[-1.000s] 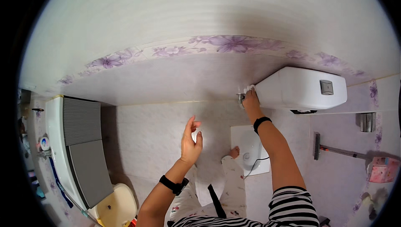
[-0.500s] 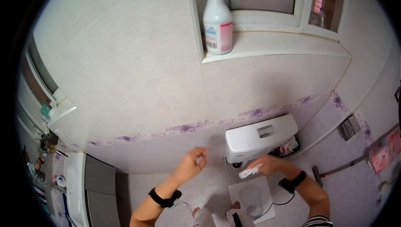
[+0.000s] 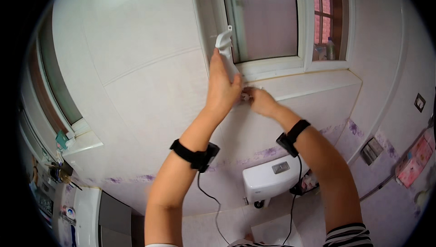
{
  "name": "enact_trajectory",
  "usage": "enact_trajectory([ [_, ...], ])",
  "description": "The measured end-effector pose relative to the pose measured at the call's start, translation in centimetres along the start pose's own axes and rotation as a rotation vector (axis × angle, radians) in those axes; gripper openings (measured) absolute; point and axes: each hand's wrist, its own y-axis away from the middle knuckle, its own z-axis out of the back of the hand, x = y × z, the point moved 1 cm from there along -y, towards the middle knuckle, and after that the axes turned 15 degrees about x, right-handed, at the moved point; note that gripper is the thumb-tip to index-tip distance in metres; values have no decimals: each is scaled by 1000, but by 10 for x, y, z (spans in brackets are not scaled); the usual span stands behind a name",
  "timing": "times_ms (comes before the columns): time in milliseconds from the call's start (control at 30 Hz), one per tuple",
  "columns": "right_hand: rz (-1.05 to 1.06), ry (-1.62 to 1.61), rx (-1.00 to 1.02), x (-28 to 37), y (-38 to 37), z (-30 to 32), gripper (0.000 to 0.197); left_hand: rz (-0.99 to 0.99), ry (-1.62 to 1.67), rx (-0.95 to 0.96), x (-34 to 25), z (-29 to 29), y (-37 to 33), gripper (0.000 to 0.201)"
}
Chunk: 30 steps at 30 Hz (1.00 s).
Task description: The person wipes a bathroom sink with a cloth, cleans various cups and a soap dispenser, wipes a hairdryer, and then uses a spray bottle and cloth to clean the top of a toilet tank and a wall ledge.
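My left hand (image 3: 222,89) is wrapped round a white spray bottle (image 3: 230,66) and holds it up at the left corner of the window sill. The bottle's white spray head (image 3: 223,40) rises above the fingers, while most of its body is hidden behind the hand. Close beside it, by the bottle's lower end, my right hand (image 3: 264,103) is closed. A small bit of a crumpled white wad (image 3: 245,96) shows between its fingers; whether that is cloth or tissue I cannot tell. Each wrist wears a black strap with a small box.
The white window sill (image 3: 318,85) runs right from my hands beneath a framed window (image 3: 268,15). Below stands a white toilet cistern (image 3: 259,179). Black cables (image 3: 218,210) hang from the wrist boxes. A washbasin counter (image 3: 86,210) is at the lower left.
Both hands have risen from low near the cistern to the sill. My left hand, formerly holding nothing visible, now grips the spray bottle. The view has tilted, and the right hand has come close beside the bottle.
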Motion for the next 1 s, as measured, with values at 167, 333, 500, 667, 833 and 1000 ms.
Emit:
enact_trajectory([
  [167,-167,-20,-34,-56,15,31,38,227,127,-25,16,-17,-29,74],
  [333,-634,184,-188,-136,35,97,37,506,109,-11,19,-26,-45,52],
  [500,-270,287,-103,-113,-9,48,44,397,15,-25,19,-39,-52,46],
  [667,-47,139,158,-29,-14,26,44,177,109,12,1,9,-61,44],
  [833,-41,286,138,-13,-46,10,29,148,175,76,-17,39,-74,51],
  [1000,125,378,238,-4,-78,-18,26,154,162,85,-32,34,-78,35],
])
